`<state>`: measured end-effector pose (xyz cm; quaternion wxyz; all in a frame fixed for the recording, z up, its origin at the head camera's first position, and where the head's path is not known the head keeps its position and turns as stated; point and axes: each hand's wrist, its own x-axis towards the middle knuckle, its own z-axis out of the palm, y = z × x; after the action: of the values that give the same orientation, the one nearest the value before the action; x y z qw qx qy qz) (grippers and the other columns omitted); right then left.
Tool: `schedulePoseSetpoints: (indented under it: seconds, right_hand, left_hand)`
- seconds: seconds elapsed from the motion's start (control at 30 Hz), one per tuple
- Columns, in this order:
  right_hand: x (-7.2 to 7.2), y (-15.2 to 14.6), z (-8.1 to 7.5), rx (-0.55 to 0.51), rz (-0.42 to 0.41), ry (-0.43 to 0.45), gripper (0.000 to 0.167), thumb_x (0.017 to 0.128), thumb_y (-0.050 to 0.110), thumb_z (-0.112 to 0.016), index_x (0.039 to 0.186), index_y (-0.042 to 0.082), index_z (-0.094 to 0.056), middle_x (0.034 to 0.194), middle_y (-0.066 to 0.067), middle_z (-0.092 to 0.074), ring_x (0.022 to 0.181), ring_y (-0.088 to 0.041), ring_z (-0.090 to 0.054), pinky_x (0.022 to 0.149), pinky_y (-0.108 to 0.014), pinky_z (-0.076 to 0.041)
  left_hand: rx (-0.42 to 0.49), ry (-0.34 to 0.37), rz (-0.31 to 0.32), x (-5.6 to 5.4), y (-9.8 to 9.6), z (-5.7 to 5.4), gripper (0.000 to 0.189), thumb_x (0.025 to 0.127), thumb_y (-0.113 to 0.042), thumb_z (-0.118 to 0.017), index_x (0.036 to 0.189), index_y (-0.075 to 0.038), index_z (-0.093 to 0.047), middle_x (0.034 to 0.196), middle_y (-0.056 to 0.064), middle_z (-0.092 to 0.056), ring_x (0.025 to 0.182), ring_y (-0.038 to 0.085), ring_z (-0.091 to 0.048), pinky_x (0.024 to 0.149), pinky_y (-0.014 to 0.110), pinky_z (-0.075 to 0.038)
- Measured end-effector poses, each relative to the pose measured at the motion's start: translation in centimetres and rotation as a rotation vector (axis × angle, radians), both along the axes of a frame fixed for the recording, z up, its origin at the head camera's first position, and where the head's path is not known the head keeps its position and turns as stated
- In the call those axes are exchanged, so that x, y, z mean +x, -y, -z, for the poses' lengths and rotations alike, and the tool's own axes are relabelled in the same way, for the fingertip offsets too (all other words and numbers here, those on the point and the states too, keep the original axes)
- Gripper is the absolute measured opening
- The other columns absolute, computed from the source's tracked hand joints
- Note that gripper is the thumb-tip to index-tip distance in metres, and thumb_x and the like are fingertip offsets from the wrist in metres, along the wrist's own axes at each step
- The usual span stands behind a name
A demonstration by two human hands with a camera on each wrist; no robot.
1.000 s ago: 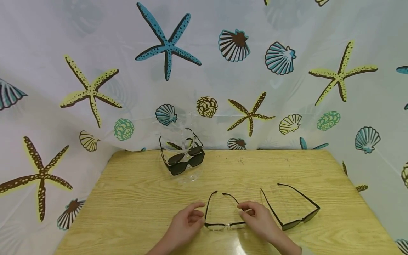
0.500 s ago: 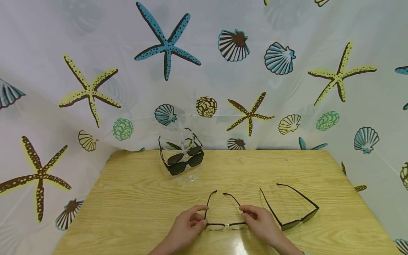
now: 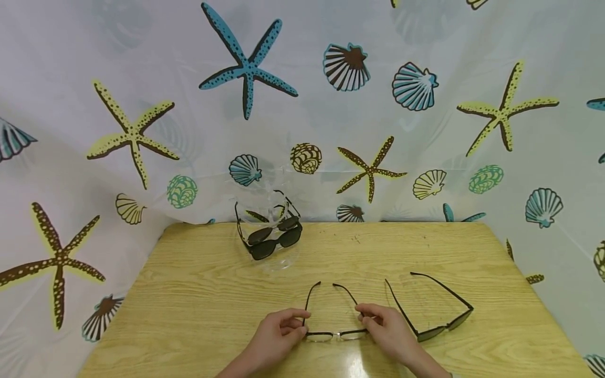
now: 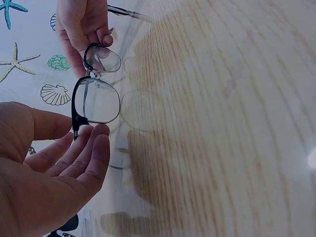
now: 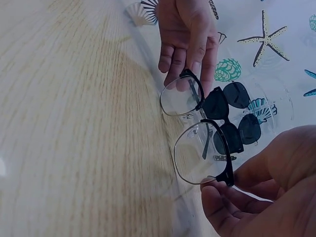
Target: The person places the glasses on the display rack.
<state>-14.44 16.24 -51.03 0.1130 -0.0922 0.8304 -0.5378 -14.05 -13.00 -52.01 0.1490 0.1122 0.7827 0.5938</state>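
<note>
Clear-lensed eyeglasses [image 3: 319, 333] with black brow bars and thin metal lower rims face me near the front of the wooden table, their temples spread and pointing away. My left hand [image 3: 274, 336] pinches them at the left hinge corner between thumb and fingers. At the opposite corner, my right hand [image 3: 389, 335] grips the hinge and start of the temple. Both lenses show upright in the left wrist view, with the near brow bar [image 4: 75, 106] between thumb and fingertips. The right wrist view has the right-hand end piece [image 5: 227, 177] at the fingertips.
Dark sunglasses [image 3: 432, 332] lie unfolded just right of my right hand. Toward the back left, a clear display stand [image 3: 282, 261] bears two pairs of sunglasses, the lower one black [image 3: 264, 249]. A curtain [image 3: 302, 115] printed with starfish and shells hangs behind the table.
My left hand has moved right onto the eyeglasses' corner, and my right hand has slid slightly outward along their other end. The glasses have barely shifted; the sunglasses stay put.
</note>
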Motion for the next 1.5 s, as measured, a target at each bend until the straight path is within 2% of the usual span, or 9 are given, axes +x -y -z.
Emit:
schedulePoseSetpoints:
  seconds: [0.33,0.6,0.77,0.97,1.13,1.37,1.5]
  right_hand:
    - [-0.2,0.2,-0.4,-0.016,0.011,0.008,0.036,0.104,0.005,-0.060,0.137,-0.006,-0.066,0.119,-0.022,-0.075,0.088,-0.020,-0.070,0.060,-0.024,-0.052]
    - [-0.4,0.5,-1.0,0.020,0.023,-0.020,0.035,0.104,0.005,-0.060,0.137,-0.002,-0.068,0.120,-0.021,-0.075,0.088,-0.020,-0.069,0.050,-0.022,-0.037]
    - [-1.1,1.0,-1.8,0.015,0.030,-0.051,0.035,0.104,0.004,-0.059,0.137,-0.002,-0.068,0.120,-0.022,-0.075,0.081,-0.022,-0.068,0.047,-0.022,-0.034]
    - [-1.8,1.8,-3.1,0.015,0.027,-0.082,0.035,0.105,0.004,-0.058,0.137,0.000,-0.068,0.121,-0.022,-0.074,0.073,-0.018,-0.063,0.048,-0.022,-0.037]
    - [-2.4,2.3,-4.2,-0.004,0.032,-0.101,0.035,0.106,0.006,-0.058,0.138,0.001,-0.068,0.122,-0.020,-0.075,0.074,-0.010,-0.062,0.054,-0.023,-0.045]
    - [-3.1,3.1,-5.5,-0.037,0.037,-0.136,0.035,0.106,0.007,-0.058,0.140,-0.001,-0.066,0.123,-0.019,-0.075,0.079,-0.008,-0.063,0.062,-0.024,-0.053]
    - [-3.5,3.6,-5.8,-0.041,0.067,-0.134,0.034,0.106,0.005,-0.059,0.139,0.002,-0.068,0.123,-0.016,-0.076,0.078,-0.008,-0.063,0.062,-0.023,-0.052]
  left_hand:
    - [-0.009,-0.025,-0.006,0.1,0.4,-0.2,0.035,0.100,-0.008,-0.071,0.131,0.008,-0.069,0.106,0.016,-0.076,0.094,0.026,-0.076,0.074,0.019,-0.056]
    - [0.024,-0.038,-0.032,0.4,0.8,-0.9,0.038,0.100,-0.007,-0.071,0.133,0.011,-0.066,0.103,0.018,-0.076,0.091,0.024,-0.076,0.072,0.019,-0.056]
    - [0.019,-0.061,-0.056,0.3,1.1,-1.5,0.040,0.100,-0.008,-0.072,0.134,0.012,-0.066,0.103,0.017,-0.076,0.090,0.018,-0.075,0.073,0.019,-0.056]
    - [0.003,-0.086,-0.111,0.0,1.5,-2.2,0.041,0.100,-0.010,-0.072,0.136,0.008,-0.067,0.104,0.016,-0.077,0.091,0.011,-0.076,0.076,0.019,-0.057]
    - [0.041,-0.087,-0.164,-0.2,1.8,-3.3,0.042,0.100,-0.011,-0.072,0.137,0.008,-0.066,0.106,0.017,-0.077,0.091,0.011,-0.076,0.076,0.021,-0.059]
    - [0.031,-0.070,-0.233,-0.6,2.3,-4.6,0.040,0.099,-0.015,-0.075,0.137,-0.002,-0.070,0.108,0.015,-0.076,0.093,0.018,-0.077,0.075,0.021,-0.058]
    - [0.017,-0.086,-0.255,-0.9,2.5,-5.1,0.039,0.098,-0.014,-0.076,0.135,-0.002,-0.071,0.106,0.014,-0.077,0.089,0.011,-0.075,0.074,0.020,-0.057]
